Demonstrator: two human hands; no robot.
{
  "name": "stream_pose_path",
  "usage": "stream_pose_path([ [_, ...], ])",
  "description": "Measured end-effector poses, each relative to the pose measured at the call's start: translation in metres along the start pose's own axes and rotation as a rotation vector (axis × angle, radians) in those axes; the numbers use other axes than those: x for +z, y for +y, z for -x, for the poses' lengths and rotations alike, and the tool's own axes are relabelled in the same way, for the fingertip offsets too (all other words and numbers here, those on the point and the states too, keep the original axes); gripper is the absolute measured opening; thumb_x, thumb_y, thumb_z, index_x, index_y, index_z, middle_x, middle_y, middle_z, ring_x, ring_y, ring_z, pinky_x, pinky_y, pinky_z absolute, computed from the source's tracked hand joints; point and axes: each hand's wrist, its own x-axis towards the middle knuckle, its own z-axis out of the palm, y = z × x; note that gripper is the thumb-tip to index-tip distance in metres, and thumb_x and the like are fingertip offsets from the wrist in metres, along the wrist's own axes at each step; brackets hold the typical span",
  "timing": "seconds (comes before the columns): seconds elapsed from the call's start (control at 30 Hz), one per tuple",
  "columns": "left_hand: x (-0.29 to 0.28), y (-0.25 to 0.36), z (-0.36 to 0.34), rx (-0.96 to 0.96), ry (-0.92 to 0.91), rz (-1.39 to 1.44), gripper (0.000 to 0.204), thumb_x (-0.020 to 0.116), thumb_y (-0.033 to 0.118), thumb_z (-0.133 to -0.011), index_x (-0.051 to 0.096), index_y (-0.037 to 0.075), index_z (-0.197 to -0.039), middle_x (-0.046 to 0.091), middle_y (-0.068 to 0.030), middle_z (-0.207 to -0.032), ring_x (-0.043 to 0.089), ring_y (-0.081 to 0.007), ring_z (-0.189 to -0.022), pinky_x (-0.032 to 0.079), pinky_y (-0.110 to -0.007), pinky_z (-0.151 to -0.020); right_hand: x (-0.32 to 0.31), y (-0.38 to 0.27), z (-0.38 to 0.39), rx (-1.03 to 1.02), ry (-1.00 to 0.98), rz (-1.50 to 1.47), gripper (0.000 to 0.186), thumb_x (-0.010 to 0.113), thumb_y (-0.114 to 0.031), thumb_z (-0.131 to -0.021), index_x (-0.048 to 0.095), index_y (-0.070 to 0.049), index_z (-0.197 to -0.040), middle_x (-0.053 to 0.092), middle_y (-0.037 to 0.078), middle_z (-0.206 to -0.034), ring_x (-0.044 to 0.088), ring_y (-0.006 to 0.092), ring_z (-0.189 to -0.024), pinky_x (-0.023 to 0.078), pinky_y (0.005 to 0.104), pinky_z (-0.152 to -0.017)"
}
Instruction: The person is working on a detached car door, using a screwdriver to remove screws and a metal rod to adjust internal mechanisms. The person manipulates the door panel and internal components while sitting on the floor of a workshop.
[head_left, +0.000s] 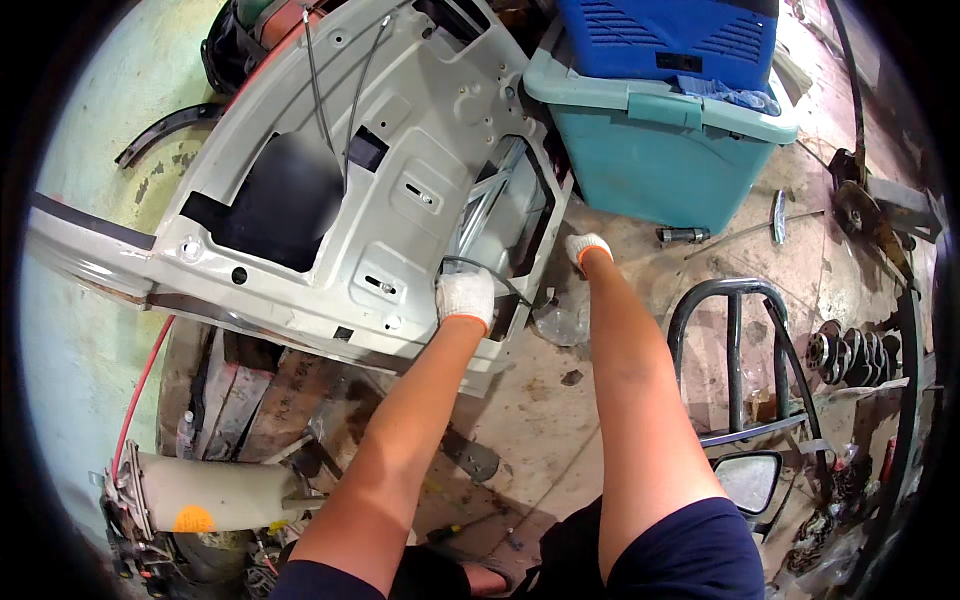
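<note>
A light grey car door shell [400, 150] leans before me, its inner side with cutouts facing up. My left hand [466, 296], in a white knitted glove with an orange cuff, rests at the door's lower edge, beside a large opening. Its fingers are curled in, and what they hold is hidden. A thin dark cable [512, 286] loops out of the opening next to this hand. My right hand [587, 247], gloved the same way, is just right of the door's edge; its fingers are mostly hidden. Two more cables [357, 100] lie across the upper part of the door.
A teal lidded storage box [660, 160] stands beyond my right hand, with a blue case [668, 40] on it. A black tubular frame [735, 350], a mirror [748, 482] and a crankshaft-like part [850, 355] lie at right. A beige tank [215, 490] stands lower left.
</note>
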Motion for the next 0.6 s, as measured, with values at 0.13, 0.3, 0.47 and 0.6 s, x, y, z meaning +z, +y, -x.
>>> stream_pose_path([
  [0.13, 0.017, -0.001, 0.001, -0.031, 0.113, -0.024, 0.023, 0.053, 0.015, -0.088, 0.067, 0.006, -0.103, 0.073, -0.0118, -0.084, 0.073, -0.0258, -0.077, 0.055, -0.041, -0.066, 0.003, -0.005, 0.014, -0.041, -0.189, 0.18, 0.04, 0.049, -0.031, -0.09, 0.064, 0.006, -0.092, 0.064, 0.02, -0.079, 0.062, 0.0299, -0.063, 0.051, 0.0448, -0.059],
  [0.3, 0.011, -0.005, 0.006, -0.005, 0.065, -0.023, 0.014, 0.064, 0.017, -0.081, 0.074, 0.009, -0.086, 0.073, -0.0101, -0.078, 0.072, -0.0262, -0.073, 0.054, -0.04, -0.066, 0.009, -0.014, 0.033, -0.117, -0.204, 0.241, 0.041, 0.048, -0.032, -0.09, 0.064, 0.005, -0.093, 0.065, 0.02, -0.08, 0.063, 0.0301, -0.066, 0.051, 0.0446, -0.061],
  [0.47, 0.004, 0.0, 0.003, 0.021, 0.07, -0.023, 0.019, 0.056, 0.016, -0.084, 0.074, 0.014, -0.078, 0.073, -0.0102, -0.082, 0.072, -0.0249, -0.074, 0.052, -0.042, -0.068, 0.01, -0.005, 0.016, -0.171, -0.152, 0.354, 0.045, 0.044, -0.034, -0.091, 0.066, 0.005, -0.097, 0.068, 0.02, -0.087, 0.067, 0.0324, -0.074, 0.053, 0.0455, -0.067],
  [0.6, 0.026, -0.004, 0.0, -0.051, 0.088, -0.009, 0.019, 0.058, 0.017, -0.083, 0.075, 0.014, -0.075, 0.073, -0.0103, -0.081, 0.072, -0.0251, -0.073, 0.052, -0.042, -0.066, 0.017, -0.002, 0.016, -0.198, -0.132, 0.331, 0.045, 0.047, -0.035, -0.092, 0.065, 0.004, -0.106, 0.07, 0.018, -0.096, 0.068, 0.0335, -0.078, 0.054, 0.0463, -0.07],
])
